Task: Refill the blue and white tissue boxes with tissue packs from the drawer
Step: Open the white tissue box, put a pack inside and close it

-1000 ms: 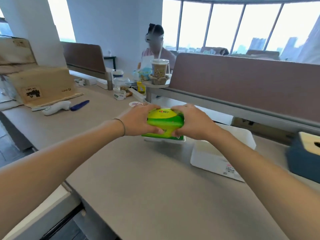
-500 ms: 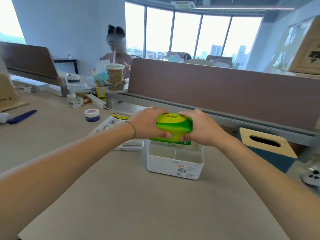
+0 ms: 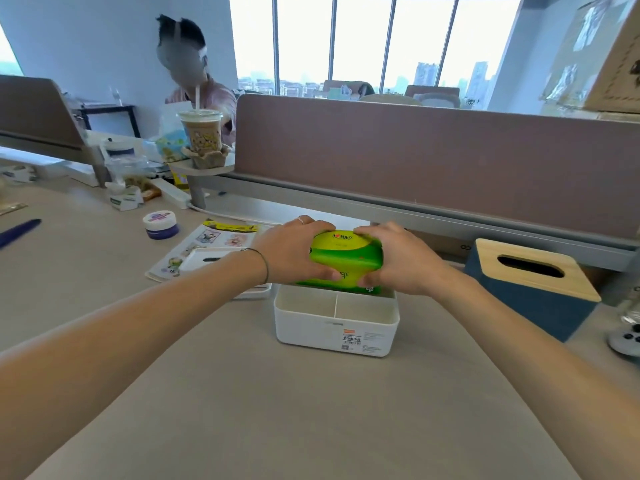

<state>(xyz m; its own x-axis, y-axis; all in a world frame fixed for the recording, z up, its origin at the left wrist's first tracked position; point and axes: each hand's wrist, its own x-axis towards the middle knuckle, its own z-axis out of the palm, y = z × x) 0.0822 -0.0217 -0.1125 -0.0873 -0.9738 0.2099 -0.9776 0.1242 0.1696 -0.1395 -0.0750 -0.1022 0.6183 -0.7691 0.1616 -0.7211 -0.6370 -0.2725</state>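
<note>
- While both hands grip it from opposite ends, the green tissue pack (image 3: 346,258) sits over the far side of the open white tissue box (image 3: 336,325), its lower edge at the rim.
- Left hand (image 3: 294,252) clasps the pack's left end; right hand (image 3: 401,261) clasps its right end.
- White box stands on the worktop (image 3: 242,393), its white lid (image 3: 214,259) lying to its left.
- Blue tissue box (image 3: 530,292) with a wooden lid stands to the right, apart.

Bare forearms, thin wrist band (image 3: 266,265), finger ring (image 3: 300,221) on left hand (image 3: 294,252).
</note>
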